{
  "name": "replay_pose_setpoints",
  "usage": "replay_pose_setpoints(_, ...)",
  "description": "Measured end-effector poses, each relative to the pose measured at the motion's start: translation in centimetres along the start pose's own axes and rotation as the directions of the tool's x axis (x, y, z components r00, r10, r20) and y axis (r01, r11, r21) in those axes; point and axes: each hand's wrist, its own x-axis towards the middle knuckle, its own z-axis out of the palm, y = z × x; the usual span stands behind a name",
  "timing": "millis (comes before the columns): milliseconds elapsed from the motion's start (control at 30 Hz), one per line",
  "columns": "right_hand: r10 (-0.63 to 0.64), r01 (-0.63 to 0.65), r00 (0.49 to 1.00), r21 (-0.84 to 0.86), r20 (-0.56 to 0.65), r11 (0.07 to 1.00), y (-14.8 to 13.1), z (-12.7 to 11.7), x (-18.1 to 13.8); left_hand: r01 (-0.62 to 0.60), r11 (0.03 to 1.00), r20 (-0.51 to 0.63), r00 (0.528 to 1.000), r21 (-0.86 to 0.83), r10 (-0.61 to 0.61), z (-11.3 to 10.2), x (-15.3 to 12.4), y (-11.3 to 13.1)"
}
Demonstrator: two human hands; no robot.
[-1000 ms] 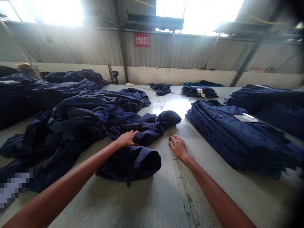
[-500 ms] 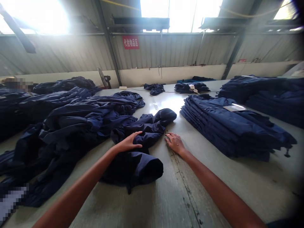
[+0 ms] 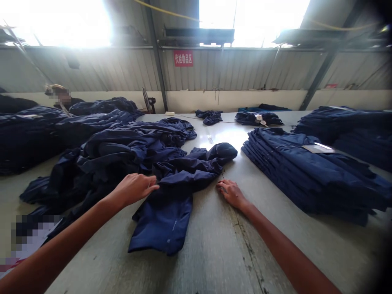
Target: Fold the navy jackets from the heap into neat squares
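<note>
A dark navy garment (image 3: 183,173) lies crumpled on the pale table in front of me. Its lower part is spread flat toward me and bears small pale lettering. My left hand (image 3: 134,190) is at the garment's left edge, fingers curled and closed toward the thumb where the cloth meets them; the fingertips are partly hidden. On the table just right of the garment rests my right hand (image 3: 232,194), palm down with bent, slightly parted fingers and no visible hold on the cloth.
A loose navy clothing heap (image 3: 119,151) lies to the left. Folded navy garments form a stack (image 3: 306,171) on the right, topped by a pale card (image 3: 318,148). Small bundles (image 3: 259,119) lie farther back. A fan (image 3: 148,100) and a person (image 3: 59,96) are behind the heap.
My left hand has moved left and its fingers have closed. The garment's near part has turned over and flattened, showing its lettering. The right hand stays beside the garment.
</note>
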Motion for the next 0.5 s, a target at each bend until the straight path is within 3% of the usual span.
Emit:
replay_pose_setpoints(67, -0.003, 0.004, 1.0, 0.003, -0.018, 1.0, 0.1, 0.2, -0.1, -0.073, 0.996, -0.134, 0.989, -0.044, 0.066, 1.0, 1.2, 0.6)
replay_pose_setpoints(133, -0.004, 0.004, 1.0, -0.004, -0.027, 1.0, 0.2, 0.3, -0.2, -0.155, 0.983, -0.169, 0.976, -0.098, 0.136, 2.5, 2.9, 2.3)
replay_pose_setpoints(267, 0.009, -0.009, 0.999, -0.021, -0.038, 1.0, 0.3, 0.6, -0.2, -0.179, 0.97, -0.067, 0.983, -0.162, 0.17, 5.4, 8.0, 6.6)
replay_pose_setpoints(433, 0.108, -0.109, 0.988, -0.003, -0.115, 0.994, 0.6, 0.8, 0.0, -0.202, 0.967, 0.046, 0.976, -0.154, 0.211, 7.5, 13.9, 10.8)
replay_pose_setpoints(500, 0.132, -0.135, 0.983, -0.013, -0.128, 0.991, 0.5, 0.8, 0.1, -0.172, 0.973, 0.023, 0.984, -0.154, 0.178, 8.2, 15.1, 11.9)
